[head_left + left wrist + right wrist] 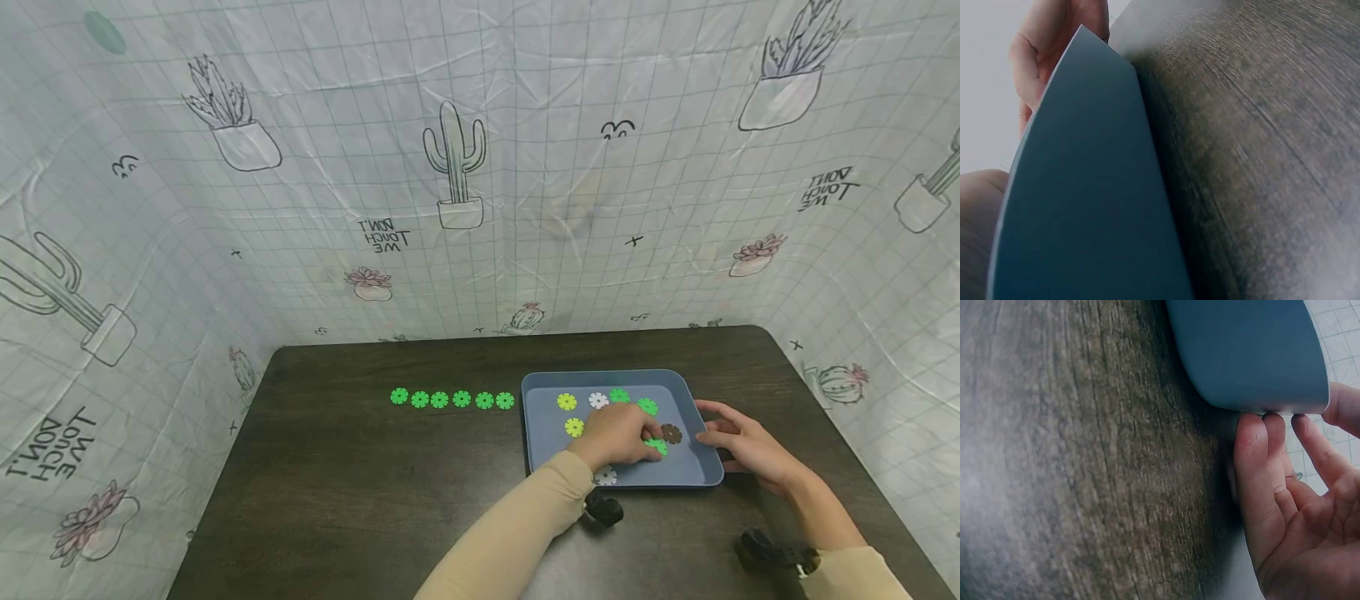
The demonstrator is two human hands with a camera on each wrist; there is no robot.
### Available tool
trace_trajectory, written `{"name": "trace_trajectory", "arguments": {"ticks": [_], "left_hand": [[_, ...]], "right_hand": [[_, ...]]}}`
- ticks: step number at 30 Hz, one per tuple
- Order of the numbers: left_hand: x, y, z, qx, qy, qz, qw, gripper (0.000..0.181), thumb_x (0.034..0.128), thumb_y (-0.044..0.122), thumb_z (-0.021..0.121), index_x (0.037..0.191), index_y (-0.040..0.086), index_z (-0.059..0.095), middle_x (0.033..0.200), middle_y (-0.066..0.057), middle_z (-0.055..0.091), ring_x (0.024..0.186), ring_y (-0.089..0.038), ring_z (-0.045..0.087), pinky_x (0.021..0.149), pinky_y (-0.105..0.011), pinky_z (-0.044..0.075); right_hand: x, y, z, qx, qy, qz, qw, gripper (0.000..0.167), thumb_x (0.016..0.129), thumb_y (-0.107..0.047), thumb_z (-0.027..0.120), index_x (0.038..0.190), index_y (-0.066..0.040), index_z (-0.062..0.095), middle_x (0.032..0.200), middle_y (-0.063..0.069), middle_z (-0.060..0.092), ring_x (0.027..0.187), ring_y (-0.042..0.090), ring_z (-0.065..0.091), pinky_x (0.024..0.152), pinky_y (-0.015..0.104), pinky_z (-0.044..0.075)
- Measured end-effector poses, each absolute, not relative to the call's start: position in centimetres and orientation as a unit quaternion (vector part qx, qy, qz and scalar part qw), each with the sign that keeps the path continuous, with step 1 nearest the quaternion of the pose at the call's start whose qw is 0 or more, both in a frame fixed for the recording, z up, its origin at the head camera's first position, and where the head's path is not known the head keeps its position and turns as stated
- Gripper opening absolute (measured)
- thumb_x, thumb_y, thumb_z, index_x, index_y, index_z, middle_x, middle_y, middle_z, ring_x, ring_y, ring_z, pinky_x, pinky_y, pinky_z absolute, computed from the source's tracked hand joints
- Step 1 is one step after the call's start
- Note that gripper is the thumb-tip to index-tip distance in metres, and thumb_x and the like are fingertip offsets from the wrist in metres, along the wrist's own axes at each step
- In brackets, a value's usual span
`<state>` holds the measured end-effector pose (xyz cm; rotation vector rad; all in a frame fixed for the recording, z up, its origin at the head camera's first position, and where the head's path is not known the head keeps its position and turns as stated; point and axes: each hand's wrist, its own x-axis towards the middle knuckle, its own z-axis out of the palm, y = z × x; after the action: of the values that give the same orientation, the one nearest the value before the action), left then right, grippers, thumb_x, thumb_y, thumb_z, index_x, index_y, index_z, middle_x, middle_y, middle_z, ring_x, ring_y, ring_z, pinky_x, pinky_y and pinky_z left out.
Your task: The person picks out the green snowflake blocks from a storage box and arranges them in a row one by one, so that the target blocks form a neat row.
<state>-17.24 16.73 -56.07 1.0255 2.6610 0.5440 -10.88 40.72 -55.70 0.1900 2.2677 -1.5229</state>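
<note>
Beige left sleeve (498, 537) nearest, running up to the blue-grey tray (696, 468) on the right part of the dark wood worktop (337, 508). Left hand (613, 433) over the tray, fingers bent, tips at a green snowflake disc (657, 448); cannot tell whether it is pinched. Right hand (753, 447) grips the tray's right edge, fingertips against the outer wall, thumb at the rim. Around the left hand, inside the tray: two yellow discs (566, 402), two white discs (597, 400), two further green discs (647, 407), one brown disc (672, 433). Left of the tray, six green discs (461, 398) in a row. Behind, cactus-print cloth (525, 250).
</note>
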Motion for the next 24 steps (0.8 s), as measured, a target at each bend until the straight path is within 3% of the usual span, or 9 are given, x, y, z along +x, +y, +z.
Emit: {"name": "trace_trajectory", "arguments": {"ticks": [8, 18, 24], "left_hand": [[-17.2, 16.5, -56.1, 0.356, 0.907, 0.199, 0.103, 0.026, 0.0827, 0.051, 0.086, 0.106, 0.044, 0.078, 0.096, 0.033, 0.068, 0.080, 0.018, 0.050, 0.066, -0.013, 0.039], [-17.0, 16.0, -56.1, 0.353, 0.903, 0.228, 0.091, 0.014, 0.0869, 0.045, 0.084, 0.099, 0.041, 0.078, 0.077, 0.031, 0.058, 0.068, 0.016, 0.045, 0.059, -0.012, 0.036], [-17.2, 15.2, -56.1, 0.339, 0.891, 0.286, 0.101, 0.007, 0.0913, 0.038, 0.082, 0.098, 0.037, 0.080, 0.077, 0.030, 0.061, 0.068, 0.017, 0.046, 0.061, -0.010, 0.038]], "right_hand": [[-10.9, 40.8, -56.0, 0.067, 0.810, -0.547, 0.199, 0.076, 0.105, -0.027, 0.064, 0.162, -0.002, 0.020, 0.145, 0.036, 0.046, 0.107, 0.021, 0.066, 0.084, 0.052, 0.058], [-11.0, 40.8, -56.1, 0.071, 0.811, -0.544, 0.201, 0.077, 0.105, -0.027, 0.064, 0.162, -0.002, 0.020, 0.143, 0.035, 0.048, 0.107, 0.020, 0.066, 0.084, 0.052, 0.057], [-11.1, 40.8, -56.1, 0.073, 0.814, -0.540, 0.203, 0.077, 0.105, -0.027, 0.063, 0.162, -0.001, 0.019, 0.143, 0.035, 0.049, 0.108, 0.020, 0.065, 0.084, 0.052, 0.057]]}}
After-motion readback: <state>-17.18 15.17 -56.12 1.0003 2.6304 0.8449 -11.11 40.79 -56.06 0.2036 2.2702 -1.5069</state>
